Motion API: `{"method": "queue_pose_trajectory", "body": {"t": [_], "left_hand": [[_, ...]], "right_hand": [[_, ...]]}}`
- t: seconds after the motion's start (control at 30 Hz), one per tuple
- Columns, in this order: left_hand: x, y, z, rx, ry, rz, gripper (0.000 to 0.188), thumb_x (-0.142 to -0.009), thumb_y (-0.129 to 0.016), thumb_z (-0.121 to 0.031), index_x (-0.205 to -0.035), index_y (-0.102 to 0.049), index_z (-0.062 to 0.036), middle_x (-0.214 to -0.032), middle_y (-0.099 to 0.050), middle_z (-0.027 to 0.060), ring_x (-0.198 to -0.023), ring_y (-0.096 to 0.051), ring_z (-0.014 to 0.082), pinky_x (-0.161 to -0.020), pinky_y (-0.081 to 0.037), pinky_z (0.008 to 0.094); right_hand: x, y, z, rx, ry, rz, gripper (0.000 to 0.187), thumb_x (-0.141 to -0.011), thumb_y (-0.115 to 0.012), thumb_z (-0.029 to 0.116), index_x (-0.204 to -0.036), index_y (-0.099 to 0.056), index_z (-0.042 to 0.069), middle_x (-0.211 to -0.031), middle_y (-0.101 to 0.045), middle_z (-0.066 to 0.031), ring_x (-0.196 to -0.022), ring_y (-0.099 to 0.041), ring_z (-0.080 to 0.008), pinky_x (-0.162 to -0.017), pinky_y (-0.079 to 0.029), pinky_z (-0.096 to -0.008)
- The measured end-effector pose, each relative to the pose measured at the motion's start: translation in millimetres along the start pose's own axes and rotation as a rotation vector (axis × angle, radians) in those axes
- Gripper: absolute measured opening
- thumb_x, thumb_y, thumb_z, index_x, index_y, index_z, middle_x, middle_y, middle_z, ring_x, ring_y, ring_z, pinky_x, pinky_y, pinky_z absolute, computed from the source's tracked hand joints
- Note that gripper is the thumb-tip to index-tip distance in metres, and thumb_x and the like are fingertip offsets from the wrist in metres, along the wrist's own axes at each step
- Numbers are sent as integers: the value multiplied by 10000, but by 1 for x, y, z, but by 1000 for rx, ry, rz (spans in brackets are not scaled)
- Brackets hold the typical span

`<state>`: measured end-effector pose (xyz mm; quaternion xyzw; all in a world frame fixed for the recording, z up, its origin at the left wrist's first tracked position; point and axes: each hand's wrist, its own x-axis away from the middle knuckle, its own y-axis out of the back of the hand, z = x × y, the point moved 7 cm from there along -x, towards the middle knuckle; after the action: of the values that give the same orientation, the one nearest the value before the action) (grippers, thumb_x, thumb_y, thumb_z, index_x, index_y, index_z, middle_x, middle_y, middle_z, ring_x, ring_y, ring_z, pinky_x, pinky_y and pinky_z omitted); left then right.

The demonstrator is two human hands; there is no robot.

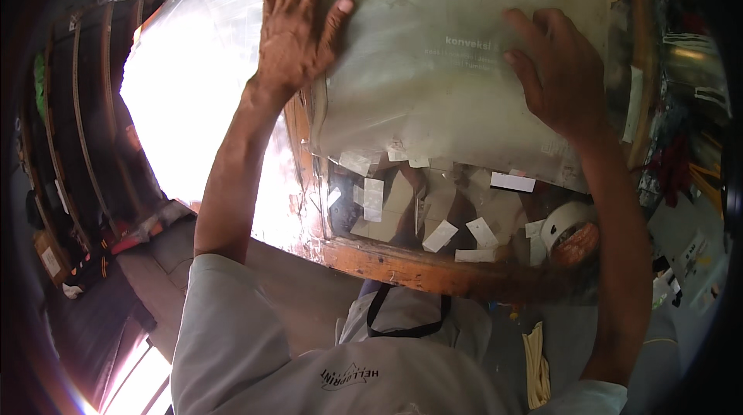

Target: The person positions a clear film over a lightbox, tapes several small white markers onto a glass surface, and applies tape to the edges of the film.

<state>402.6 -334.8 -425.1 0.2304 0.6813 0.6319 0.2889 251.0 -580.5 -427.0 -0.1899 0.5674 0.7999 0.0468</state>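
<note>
A large translucent greenish sheet [433, 105] with small pale printing lies over a glass-topped table with a wooden frame [402, 264]. My left hand [298, 36] rests flat at the sheet's left edge, its fingers stretched toward the far side and the thumb apart. Over the right part of the sheet is my right hand [561, 74], slightly blurred, with bent fingers and the thumb held away from them. Nothing shows in either hand. Whether the right fingertips touch the sheet I cannot tell.
Several short tape pieces [373, 200] stick to the glass near the front edge. A white-rimmed tape roll [569, 233] sits at the near right, beside my right forearm. Left of the table is a glaringly bright pale surface [201, 97]. Dark wooden racks [81, 105] stand farther left.
</note>
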Motion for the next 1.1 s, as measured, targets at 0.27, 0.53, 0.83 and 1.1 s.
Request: {"method": "queue_pose_trajectory", "body": {"t": [0.27,0.53,0.83,1.1], "left_hand": [[-43,-15,43,253,264,-244,914,-927,-716,-448,-1540,-320,103,-1547,-386,358,-1436,-425,441,-1174,-369,512],[-97,-40,99,745,799,-126,761,-803,-858,-237,-1386,-509,107,-1100,-705,206,-912,-682,283,-741,-553,389],[-129,-29,137,1135,757,-144,247,-823,-846,-239,-1021,-732,-146,-961,-703,-14,-912,-576,148,-856,-447,375],[-145,-79,168,1208,723,-141,200,-865,-819,-257,-1004,-728,-146,-1039,-761,-2,-892,-657,133,-814,-501,354]], "right_hand": [[0,0,1,8,-44,27,405,-907,-724,269,-1280,-602,169,-1028,-548,-81,-870,-610,-269,-722,-519,-416],[4,-2,-3,0,-79,68,394,-933,-696,266,-1300,-593,166,-1042,-557,-86,-900,-619,-273,-739,-519,-420],[1,0,-2,-19,-80,53,395,-935,-701,265,-1301,-593,162,-1040,-561,-90,-900,-615,-259,-732,-523,-410],[1,0,-3,-34,-71,44,416,-933,-709,276,-1313,-584,160,-1029,-566,-93,-880,-614,-260,-724,-523,-413]]}}
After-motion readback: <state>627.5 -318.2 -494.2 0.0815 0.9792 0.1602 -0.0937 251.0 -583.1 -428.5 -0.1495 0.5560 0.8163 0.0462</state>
